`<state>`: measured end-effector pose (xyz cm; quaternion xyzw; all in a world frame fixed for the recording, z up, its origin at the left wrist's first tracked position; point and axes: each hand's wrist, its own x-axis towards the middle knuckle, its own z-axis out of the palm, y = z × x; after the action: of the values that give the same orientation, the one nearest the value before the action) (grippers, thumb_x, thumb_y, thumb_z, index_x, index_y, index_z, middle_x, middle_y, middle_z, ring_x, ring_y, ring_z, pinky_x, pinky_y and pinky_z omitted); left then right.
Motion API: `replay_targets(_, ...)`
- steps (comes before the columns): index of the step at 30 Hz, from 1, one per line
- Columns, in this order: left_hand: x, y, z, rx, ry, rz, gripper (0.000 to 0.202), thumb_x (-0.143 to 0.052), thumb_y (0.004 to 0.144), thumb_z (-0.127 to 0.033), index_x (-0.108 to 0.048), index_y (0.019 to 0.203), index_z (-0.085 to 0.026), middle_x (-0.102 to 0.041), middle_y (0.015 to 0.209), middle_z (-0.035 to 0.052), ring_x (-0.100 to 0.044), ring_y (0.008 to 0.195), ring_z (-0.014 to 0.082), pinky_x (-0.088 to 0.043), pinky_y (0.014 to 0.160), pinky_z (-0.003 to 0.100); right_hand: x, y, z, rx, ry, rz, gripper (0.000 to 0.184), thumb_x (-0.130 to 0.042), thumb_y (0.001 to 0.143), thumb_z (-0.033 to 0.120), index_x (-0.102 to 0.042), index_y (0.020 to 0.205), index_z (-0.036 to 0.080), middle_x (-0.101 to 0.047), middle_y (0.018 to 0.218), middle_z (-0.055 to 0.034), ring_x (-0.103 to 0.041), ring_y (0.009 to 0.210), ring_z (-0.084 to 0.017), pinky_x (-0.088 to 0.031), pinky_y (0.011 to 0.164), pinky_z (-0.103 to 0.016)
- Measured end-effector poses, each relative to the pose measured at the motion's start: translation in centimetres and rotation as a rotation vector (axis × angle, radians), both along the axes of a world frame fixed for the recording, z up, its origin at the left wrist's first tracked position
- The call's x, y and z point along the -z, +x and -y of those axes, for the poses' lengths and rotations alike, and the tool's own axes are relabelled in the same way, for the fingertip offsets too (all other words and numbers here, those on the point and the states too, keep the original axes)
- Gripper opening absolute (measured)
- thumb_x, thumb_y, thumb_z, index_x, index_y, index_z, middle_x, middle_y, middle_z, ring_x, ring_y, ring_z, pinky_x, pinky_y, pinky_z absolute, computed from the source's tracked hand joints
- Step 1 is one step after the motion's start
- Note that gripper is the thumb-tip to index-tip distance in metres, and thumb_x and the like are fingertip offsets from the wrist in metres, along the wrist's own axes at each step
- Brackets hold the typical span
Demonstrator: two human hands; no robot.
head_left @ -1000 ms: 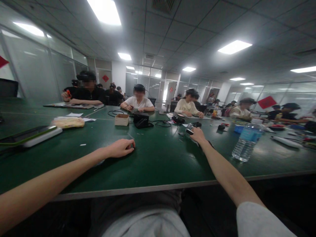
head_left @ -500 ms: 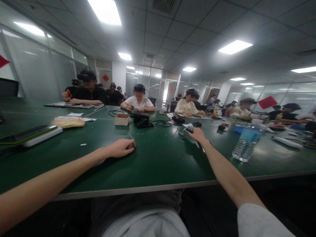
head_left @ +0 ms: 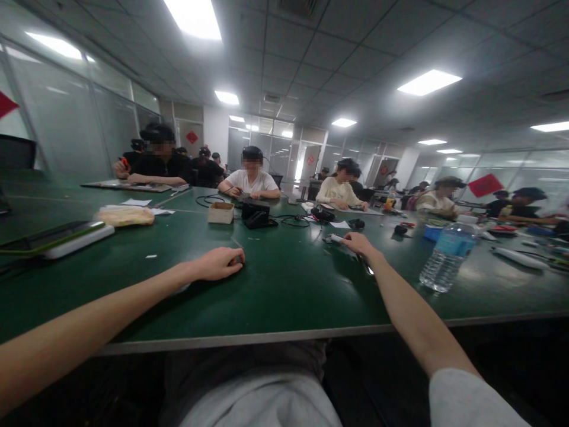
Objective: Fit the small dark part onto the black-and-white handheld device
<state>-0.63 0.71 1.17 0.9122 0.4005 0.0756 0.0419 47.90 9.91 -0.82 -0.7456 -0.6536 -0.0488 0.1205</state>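
My left hand (head_left: 220, 264) rests on the green table (head_left: 275, 296), its fingers curled in towards the thumb; whatever may be inside them is hidden. Farther out on the right, my right hand (head_left: 359, 244) is closed with its back up. A small whitish, metallic-looking object (head_left: 336, 238) sticks out from its fingertips, low over the tabletop; its kind is too small to tell. Beneath the right wrist lies a thin shiny item (head_left: 369, 269), partly covered by the arm.
A clear water bottle (head_left: 448, 255) stands right of my right forearm. Ahead are an open cardboard box (head_left: 221, 213), a black device (head_left: 258, 213) and cables (head_left: 296, 220). At left lie a bagged item (head_left: 127, 216) and a green-edged device (head_left: 57, 237). Several people sit around the table.
The dark object seen at my right fingertips has given way to a whitish one there, and the hand sits slightly lower. My left hand stays in place.
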Motion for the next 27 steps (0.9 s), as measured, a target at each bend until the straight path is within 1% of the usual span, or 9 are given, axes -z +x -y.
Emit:
replay_targets(3,-0.04,-0.02,0.04,-0.004,-0.012,-0.001,0.026,-0.044,0.087,-0.034,-0.058,0.102,-0.019,-0.063,0.081,0.0036,-0.058,0.073,0.0177,-0.039,0.062,0.025,-0.17,0.05,0.21,0.002,-0.024,-0.018,0.035,-0.051,0.087,0.039,-0.069,0.103,0.014,-0.068,0.104,-0.0107,-0.061,0.095,-0.022,-0.042,0.076,-0.024)
replay_targets(10,0.15,-0.12,-0.19,0.003,-0.007,0.005,0.026,-0.044,0.087,-0.035,-0.058,0.102,-0.019,-0.063,0.081,0.0034,-0.058,0.073,0.0177,-0.040,0.063,0.026,-0.44,0.31,0.53,0.034,-0.026,-0.032,0.040,-0.041,0.092,0.040,-0.067,0.106,0.014,-0.067,0.106,-0.0119,-0.062,0.092,-0.022,-0.042,0.076,-0.025)
replay_targets(17,0.41,-0.32,-0.45,0.001,-0.016,0.022,0.027,-0.044,0.087,-0.036,-0.058,0.103,-0.020,-0.063,0.082,0.0037,-0.058,0.073,0.0176,-0.039,0.063,0.026,-0.56,0.34,0.32,0.090,-0.003,-0.010,0.047,-0.031,0.094,0.039,-0.064,0.115,0.013,-0.064,0.114,-0.0147,-0.059,0.102,-0.026,-0.041,0.083,-0.028)
replay_targets(21,0.38,-0.26,-0.47,-0.002,-0.013,0.011,0.027,-0.044,0.087,-0.036,-0.058,0.102,-0.020,-0.063,0.082,0.0034,-0.058,0.072,0.0173,-0.039,0.063,0.026,-0.50,0.29,0.29,0.105,-0.013,0.005,0.047,-0.030,0.095,0.036,-0.066,0.112,0.012,-0.064,0.115,-0.0152,-0.059,0.103,-0.026,-0.042,0.084,-0.029)
replay_targets(27,0.40,-0.19,-0.46,0.006,-0.001,0.010,0.025,-0.043,0.087,-0.034,-0.057,0.102,-0.019,-0.063,0.081,0.0029,-0.058,0.072,0.0170,-0.038,0.061,0.025,-0.49,0.31,0.22,0.151,-0.025,0.020,0.043,-0.032,0.093,0.031,-0.068,0.109,0.012,-0.065,0.112,-0.0170,-0.059,0.105,-0.028,-0.043,0.084,-0.031)
